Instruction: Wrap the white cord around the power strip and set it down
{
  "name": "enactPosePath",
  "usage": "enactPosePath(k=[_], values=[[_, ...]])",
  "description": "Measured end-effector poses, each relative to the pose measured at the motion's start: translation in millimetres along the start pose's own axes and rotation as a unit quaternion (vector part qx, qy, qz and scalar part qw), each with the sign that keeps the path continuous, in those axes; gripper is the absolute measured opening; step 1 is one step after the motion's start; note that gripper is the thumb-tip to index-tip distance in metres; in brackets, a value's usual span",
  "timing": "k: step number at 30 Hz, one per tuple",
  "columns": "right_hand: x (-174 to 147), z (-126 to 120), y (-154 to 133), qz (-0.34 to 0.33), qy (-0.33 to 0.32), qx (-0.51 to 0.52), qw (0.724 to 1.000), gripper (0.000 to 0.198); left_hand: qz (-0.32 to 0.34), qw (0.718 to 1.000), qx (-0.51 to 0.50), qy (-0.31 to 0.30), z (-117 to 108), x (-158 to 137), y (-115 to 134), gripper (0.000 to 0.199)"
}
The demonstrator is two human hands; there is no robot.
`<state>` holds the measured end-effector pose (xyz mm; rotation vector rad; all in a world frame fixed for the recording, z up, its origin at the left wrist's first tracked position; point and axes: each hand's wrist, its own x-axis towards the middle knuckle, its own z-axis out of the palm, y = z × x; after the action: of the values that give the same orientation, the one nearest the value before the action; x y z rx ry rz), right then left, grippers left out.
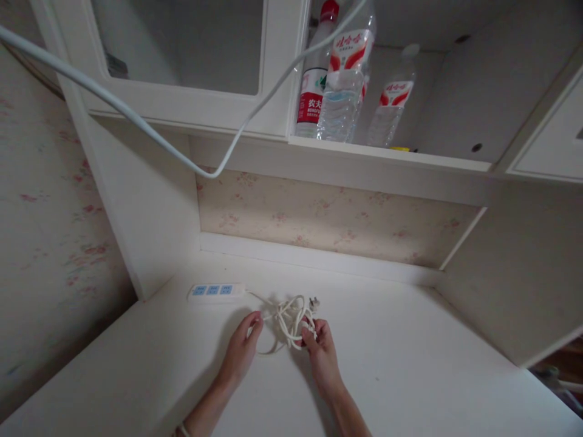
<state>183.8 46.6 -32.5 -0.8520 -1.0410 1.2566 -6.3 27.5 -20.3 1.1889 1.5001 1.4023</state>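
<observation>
A white power strip (216, 292) with blue socket faces lies on the white desktop, left of my hands. Its white cord (288, 317) runs right into a loose, tangled bundle of loops, and the plug (314, 303) sticks up at the bundle's far right side. At the bundle's left, my left hand (245, 340) is closed, thumb and fingertips pinching a strand of the cord. My right hand (322, 351) grips the right side of the loops between thumb and fingers. Part of the cord is hidden behind the right fingers.
Overhead, a shelf (387, 153) carries several plastic bottles, among them a red-capped bottle (314, 91) and a clear bottle (344, 91). A thick pale cable (150, 129) hangs across the upper left. Cabinet side panels (155, 206) bound the white desk (401, 370).
</observation>
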Motion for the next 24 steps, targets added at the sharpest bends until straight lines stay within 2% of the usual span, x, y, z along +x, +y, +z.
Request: enactPosePath(k=[5,8,10,12,14,16,19,21,24], values=[[-2,2,-4,0.011,-0.020,0.021,1.000,0.032,-0.043,0.997,-0.036,-0.059,1,0,1,0.060],[-4,4,-8,0.044,-0.037,0.033,0.998,0.042,-0.053,0.994,-0.012,-0.090,3,0,1,0.062],[-5,5,-10,0.050,-0.040,0.035,0.997,0.048,-0.008,0.995,0.040,-0.089,4,-3,2,0.054],[-6,7,-10,0.046,-0.042,0.039,0.997,0.049,0.084,0.988,0.112,-0.057,6,-9,2,0.045],[-6,9,-10,0.041,-0.047,0.045,0.997,0.049,0.176,0.968,0.178,-0.028,6,-15,1,0.047],[-7,10,-10,0.040,-0.054,0.042,0.997,0.049,0.230,0.946,0.226,-0.035,6,-21,1,0.055],[-8,11,-11,0.047,-0.065,0.019,0.997,0.052,0.254,0.926,0.260,-0.100,4,-25,1,0.059],[-11,13,-11,0.062,-0.074,0.016,0.995,0.056,0.248,0.927,0.254,-0.123,4,-26,3,0.061],[-16,16,-11,0.085,-0.100,0.026,0.991,0.061,0.222,0.945,0.222,-0.091,7,-26,8,0.058]])
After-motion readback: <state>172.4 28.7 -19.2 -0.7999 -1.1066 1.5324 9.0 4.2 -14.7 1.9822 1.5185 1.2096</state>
